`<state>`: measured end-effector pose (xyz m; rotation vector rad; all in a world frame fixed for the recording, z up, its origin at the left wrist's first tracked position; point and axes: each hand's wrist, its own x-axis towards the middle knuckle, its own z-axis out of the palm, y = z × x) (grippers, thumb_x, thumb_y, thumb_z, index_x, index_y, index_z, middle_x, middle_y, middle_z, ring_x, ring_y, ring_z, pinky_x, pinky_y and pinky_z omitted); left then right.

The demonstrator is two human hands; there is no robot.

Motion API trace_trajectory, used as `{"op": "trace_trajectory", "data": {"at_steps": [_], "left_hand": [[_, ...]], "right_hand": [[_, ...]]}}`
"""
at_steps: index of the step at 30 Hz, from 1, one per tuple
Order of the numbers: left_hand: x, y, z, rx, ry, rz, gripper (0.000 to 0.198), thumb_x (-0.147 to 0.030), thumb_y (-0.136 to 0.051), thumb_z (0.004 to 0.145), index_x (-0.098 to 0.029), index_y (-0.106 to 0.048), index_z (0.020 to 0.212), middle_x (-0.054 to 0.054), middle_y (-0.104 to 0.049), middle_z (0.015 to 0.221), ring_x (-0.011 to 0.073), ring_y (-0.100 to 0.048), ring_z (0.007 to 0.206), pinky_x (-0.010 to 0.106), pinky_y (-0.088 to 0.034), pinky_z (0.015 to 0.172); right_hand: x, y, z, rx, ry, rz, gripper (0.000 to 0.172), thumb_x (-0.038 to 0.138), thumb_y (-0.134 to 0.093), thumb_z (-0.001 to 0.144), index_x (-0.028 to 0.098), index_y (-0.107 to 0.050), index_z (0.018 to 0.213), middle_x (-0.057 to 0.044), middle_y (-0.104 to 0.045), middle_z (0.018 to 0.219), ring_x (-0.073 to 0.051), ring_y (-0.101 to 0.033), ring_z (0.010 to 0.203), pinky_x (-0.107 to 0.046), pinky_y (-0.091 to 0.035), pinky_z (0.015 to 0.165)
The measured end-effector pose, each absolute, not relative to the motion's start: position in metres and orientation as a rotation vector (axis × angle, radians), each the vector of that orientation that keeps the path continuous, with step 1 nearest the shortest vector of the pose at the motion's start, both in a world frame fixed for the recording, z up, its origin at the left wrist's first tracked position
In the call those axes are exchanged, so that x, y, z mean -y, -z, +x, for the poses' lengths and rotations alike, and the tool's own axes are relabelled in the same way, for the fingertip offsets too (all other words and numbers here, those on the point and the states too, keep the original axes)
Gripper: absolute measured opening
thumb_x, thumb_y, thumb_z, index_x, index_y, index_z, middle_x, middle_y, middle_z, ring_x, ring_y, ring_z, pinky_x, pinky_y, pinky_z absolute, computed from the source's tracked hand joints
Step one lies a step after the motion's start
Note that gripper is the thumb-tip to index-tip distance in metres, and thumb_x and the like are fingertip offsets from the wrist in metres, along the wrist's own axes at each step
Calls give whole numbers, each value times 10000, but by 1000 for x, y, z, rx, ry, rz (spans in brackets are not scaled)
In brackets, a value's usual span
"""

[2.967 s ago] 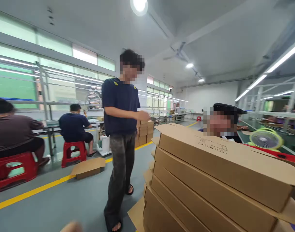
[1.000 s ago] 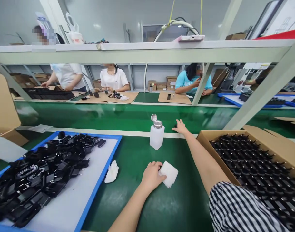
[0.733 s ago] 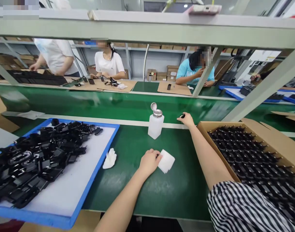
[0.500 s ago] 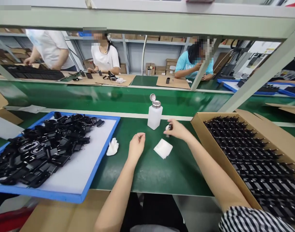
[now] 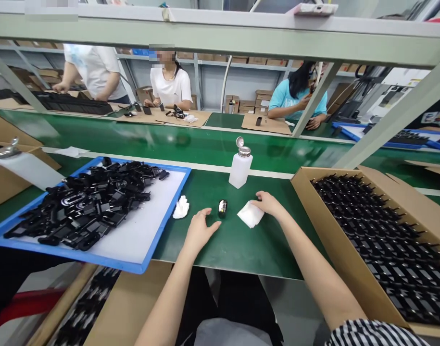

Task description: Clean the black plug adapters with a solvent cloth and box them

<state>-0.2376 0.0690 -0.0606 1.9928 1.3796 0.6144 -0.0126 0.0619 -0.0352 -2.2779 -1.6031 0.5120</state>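
Observation:
A small black piece with a light label [image 5: 222, 208] lies on the green table between my hands. Just left of it, my left hand [image 5: 201, 230] is open, thumb and fingers apart. My right hand [image 5: 268, 203] has its fingertips closed on the upper right edge of a stack of white wipes [image 5: 250, 215]. Behind the wipes stands a white bottle [image 5: 240, 169] with its metal lid raised. To the left, a crumpled white wipe [image 5: 181, 207] rests beside the blue-rimmed tray.
The blue-rimmed tray [image 5: 165, 218] at left holds a pile of black adapters [image 5: 97, 202]. On the right, a cardboard box [image 5: 315, 206] contains rows of black adapters. A second bottle [image 5: 28, 168] is at far left. Several people sit beyond the green divider [image 5: 169, 144].
The black piece has gone from my right hand to the table. My right hand has moved onto the wipes, and my left hand has opened. The view has shifted left.

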Motion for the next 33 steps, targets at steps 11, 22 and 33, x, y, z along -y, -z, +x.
{"op": "trace_trajectory", "data": {"at_steps": [11, 22, 33], "left_hand": [[-77, 64, -204, -1512, -622, 2085, 290, -264, -473, 655, -144, -502, 918, 72, -536, 974, 220, -436, 937, 313, -344, 794], [-75, 64, -208, -1468, -610, 2176, 334, -288, -418, 696, -126, -488, 980, 110, -536, 991, 245, -430, 965, 330, -351, 795], [-94, 79, -208, -1529, -269, 2426, 550, -469, -302, 714, -65, -436, 1062, 140, -595, 790, 283, -543, 759, 361, -434, 599]], "right_hand": [[-84, -5, 3, 1628, -545, -2261, 20, 126, -523, 564, 141, -512, 572, 5, -519, 543, -115, -489, 498, -189, -341, 423], [-153, -67, -19, 1425, 12, -2018, 272, 154, -292, 750, 107, -419, 985, -113, -535, 955, -203, -492, 875, -279, -383, 691], [-116, -74, -34, 1493, 32, -2129, 215, 277, -407, 785, 203, -444, 983, 71, -567, 954, -102, -501, 858, -158, -358, 687]]}}
